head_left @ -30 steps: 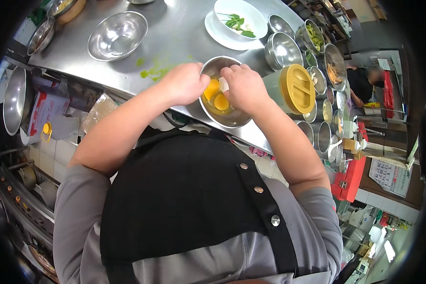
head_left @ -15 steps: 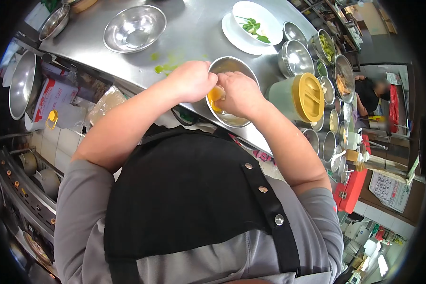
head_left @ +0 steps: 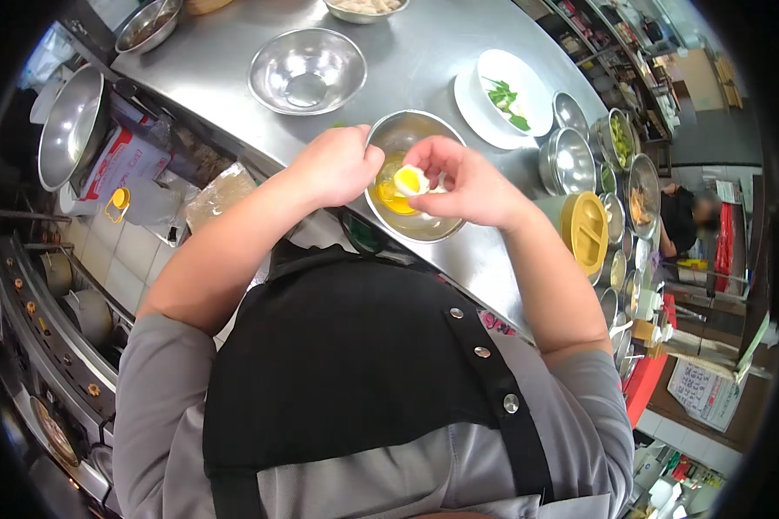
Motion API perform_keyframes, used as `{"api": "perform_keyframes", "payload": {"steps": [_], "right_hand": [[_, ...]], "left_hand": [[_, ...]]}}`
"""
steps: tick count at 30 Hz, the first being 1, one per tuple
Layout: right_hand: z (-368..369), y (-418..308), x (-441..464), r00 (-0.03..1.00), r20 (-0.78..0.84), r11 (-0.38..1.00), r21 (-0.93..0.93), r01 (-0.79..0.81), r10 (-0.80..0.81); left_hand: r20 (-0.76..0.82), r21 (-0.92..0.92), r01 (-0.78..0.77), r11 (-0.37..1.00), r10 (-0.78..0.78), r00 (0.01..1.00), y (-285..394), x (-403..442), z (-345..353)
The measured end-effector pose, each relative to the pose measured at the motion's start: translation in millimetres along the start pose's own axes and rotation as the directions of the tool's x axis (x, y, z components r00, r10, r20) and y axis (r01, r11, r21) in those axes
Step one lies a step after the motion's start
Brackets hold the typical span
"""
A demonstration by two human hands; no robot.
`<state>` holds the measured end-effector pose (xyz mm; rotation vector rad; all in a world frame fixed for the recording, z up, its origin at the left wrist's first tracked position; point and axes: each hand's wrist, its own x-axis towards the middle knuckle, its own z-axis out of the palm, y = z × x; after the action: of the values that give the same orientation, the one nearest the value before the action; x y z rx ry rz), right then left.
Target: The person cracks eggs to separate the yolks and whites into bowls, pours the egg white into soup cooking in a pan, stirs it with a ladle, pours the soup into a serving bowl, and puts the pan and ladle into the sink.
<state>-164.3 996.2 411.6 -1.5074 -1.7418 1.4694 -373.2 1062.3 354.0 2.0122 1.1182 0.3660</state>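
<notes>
A metal bowl (head_left: 415,229) stands near the table's front edge, with yellow egg and clear egg white inside. Closed on the bowl's left rim is my left hand (head_left: 337,164), its fingers curled. Over the bowl, my right hand (head_left: 472,186) holds a white eggshell (head_left: 411,181) between thumb and fingers. The shell's opening faces up and shows yellow inside.
Behind stands an empty metal bowl (head_left: 307,73). A white bowl with green leaves (head_left: 509,95) rests on a white plate (head_left: 467,108). At the right are a yellow-lidded container (head_left: 585,233), stacked metal bowls (head_left: 569,163) and a person (head_left: 679,223).
My right hand has turned and drawn a little away from my left hand, so the shell now shows. The camera view has shifted, and the table's things appear further right and lower.
</notes>
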Motion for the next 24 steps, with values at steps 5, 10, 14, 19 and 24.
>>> {"api": "perform_keyframes", "payload": {"steps": [5,10,14,19,24], "right_hand": [[-28,-43,44,0.97,-0.125,0.975,-0.095,0.199,-0.21],[-30,-86,115,0.916,-0.094,0.7,-0.677,0.228,-0.39],[-6,-101,160,0.851,0.098,0.188,-0.956,0.224,-0.516],[16,-97,193,0.835,0.11,-0.017,-0.993,0.12,-0.54],[-7,-104,177,0.692,-0.03,0.239,-0.949,0.207,-0.722]], "left_hand": [[-0.038,-0.052,0.022,0.998,-0.024,0.999,-21,-7,-11],[-0.012,-0.095,0.047,0.994,-0.049,0.999,-35,-10,-20],[-0.004,-0.037,0.097,0.995,-0.097,0.995,-36,-11,-25],[0.002,-0.059,0.1,0.993,-0.1,0.995,-39,-11,-25],[-0.018,-0.075,0.087,0.993,-0.088,0.996,-39,-8,-23]]}}
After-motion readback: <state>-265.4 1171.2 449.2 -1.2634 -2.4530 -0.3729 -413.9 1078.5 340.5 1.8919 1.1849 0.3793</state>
